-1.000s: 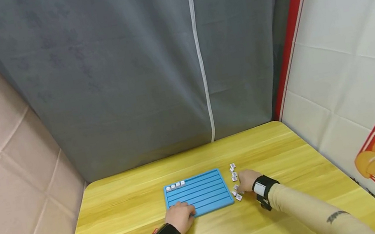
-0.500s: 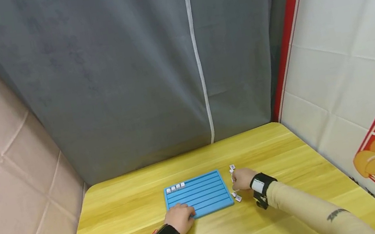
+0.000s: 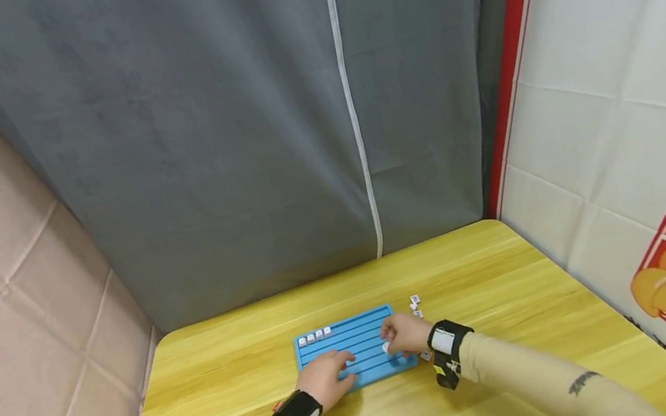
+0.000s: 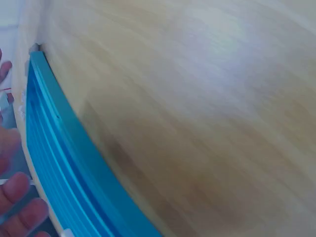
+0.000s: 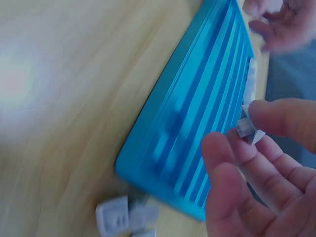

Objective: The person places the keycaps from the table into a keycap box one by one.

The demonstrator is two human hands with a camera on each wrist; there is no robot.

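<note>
A blue ridged tray [image 3: 363, 339] lies on the table, with a short row of white keycaps [image 3: 311, 339] in its far left corner. Over the tray's right part, my right hand [image 3: 408, 333] pinches one white keycap [image 5: 245, 127] between thumb and fingers, its stem side visible in the right wrist view. My left hand [image 3: 324, 377] hovers at the tray's near left edge, fingers spread and holding nothing. In the left wrist view, its fingers [image 4: 32, 212] show beside the tray's ridges.
Loose white keycaps [image 3: 414, 299] lie on the wooden table [image 3: 465, 274] just right of the tray; one keycap [image 5: 113, 216] shows close up by the tray's corner. A grey curtain [image 3: 228, 144] hangs behind the table.
My right hand has gone from the loose keycaps leftward to above the tray, now with a keycap in its pinch. My left hand's fingers have lifted and spread from the tray's edge.
</note>
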